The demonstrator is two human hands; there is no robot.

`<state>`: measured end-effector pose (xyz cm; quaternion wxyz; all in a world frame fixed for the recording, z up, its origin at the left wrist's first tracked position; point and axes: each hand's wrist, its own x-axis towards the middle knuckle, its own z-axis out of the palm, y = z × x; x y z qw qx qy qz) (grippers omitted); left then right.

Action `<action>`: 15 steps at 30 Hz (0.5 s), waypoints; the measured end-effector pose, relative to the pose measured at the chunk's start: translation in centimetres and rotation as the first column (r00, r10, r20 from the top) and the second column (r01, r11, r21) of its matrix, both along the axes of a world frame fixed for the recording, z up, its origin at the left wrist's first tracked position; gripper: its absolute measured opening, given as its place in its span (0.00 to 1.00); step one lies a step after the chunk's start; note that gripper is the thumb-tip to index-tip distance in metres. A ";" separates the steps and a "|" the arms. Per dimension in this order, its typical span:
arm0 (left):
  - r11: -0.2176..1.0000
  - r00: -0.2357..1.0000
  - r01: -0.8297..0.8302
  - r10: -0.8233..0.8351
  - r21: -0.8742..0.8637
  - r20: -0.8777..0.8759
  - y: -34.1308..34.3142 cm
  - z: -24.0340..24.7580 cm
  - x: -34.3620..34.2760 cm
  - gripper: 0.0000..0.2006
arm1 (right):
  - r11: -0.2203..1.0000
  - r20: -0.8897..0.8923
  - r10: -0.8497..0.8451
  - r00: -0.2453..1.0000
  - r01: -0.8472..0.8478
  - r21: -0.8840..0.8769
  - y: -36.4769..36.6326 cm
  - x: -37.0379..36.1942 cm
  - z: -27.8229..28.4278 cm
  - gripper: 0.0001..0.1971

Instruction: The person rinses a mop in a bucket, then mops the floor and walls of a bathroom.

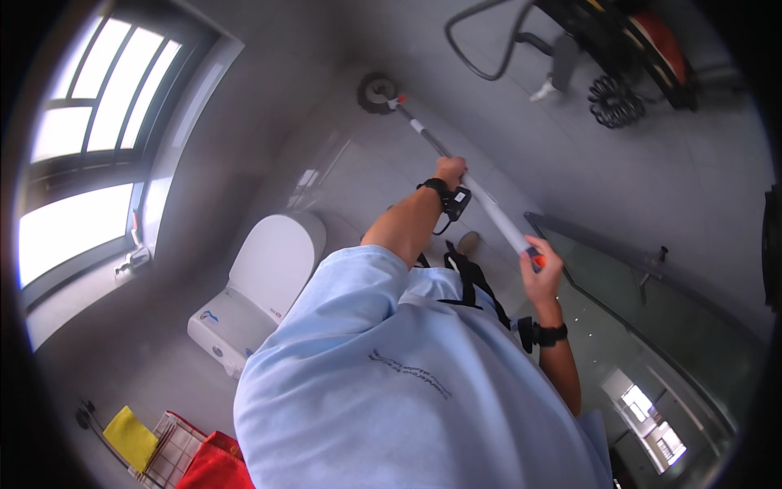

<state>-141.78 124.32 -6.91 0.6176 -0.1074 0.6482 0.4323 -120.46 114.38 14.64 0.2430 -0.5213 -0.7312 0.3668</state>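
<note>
Both of my hands are on a long-handled spin scrubber (494, 210) with a white and grey pole. My left hand (450, 169) wraps round the pole's middle, with the arm stretched forward. Round the handle's near end, beside an orange part, my right hand (543, 273) is closed. At the far end, the dark round brush head (377, 92) is against the grey tiled surface near a corner; whether it is spinning cannot be told. Black straps with small devices sit on both wrists.
A white toilet (275, 257) with its lid raised stands to the left, below a window (106, 106). Glass panels (652, 285) run along the right. Dark equipment with a hose (472, 69) is at upper right. A wire basket (175, 444) with red and yellow cloths sits lower left.
</note>
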 end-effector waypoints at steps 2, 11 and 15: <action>0.991 0.990 0.056 -0.039 0.119 -0.139 -1.1 -2.5 0.6 0.07 | 0.999 -0.001 0.024 1.000 -0.024 0.048 0.7 0.3 -3.0 0.13; 0.997 0.998 0.015 -0.019 0.075 0.054 -6.3 0.6 4.0 0.21 | 0.994 0.260 0.074 0.963 -0.051 -0.095 1.3 3.7 -11.3 0.21; 0.994 0.986 0.092 -0.098 0.052 0.134 -9.9 1.1 10.0 0.29 | 0.983 0.146 0.080 0.986 -0.054 -0.174 -2.0 11.8 -10.5 0.21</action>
